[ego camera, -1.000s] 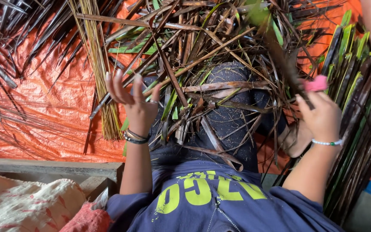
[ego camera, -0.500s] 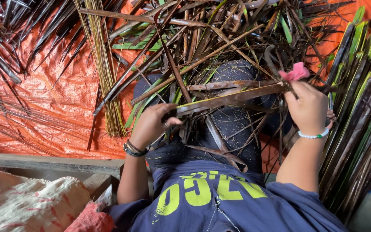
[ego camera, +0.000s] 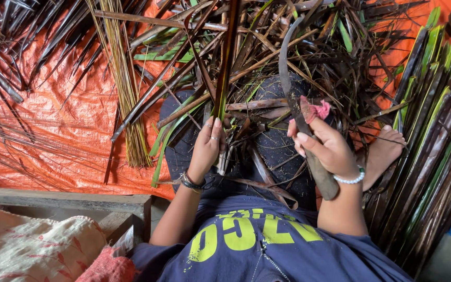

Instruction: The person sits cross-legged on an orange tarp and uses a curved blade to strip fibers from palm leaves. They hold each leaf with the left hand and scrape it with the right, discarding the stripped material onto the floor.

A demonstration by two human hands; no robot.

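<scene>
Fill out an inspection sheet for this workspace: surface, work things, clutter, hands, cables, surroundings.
Surface: orange tarp on the ground, part covered by leaves.
Work things: long dark leaf strip held upright; curved knife with a wooden handle.
Clutter: heap of dry brown strips over the lap; bundle of thin pale sticks; stacked green-edged leaves.
Hands: left hand grips the leaf strip; right hand grips the knife, with a pink cloth at the thumb.
Cables: nothing seen.
Surroundings: wooden ledge, patterned cloth.
</scene>
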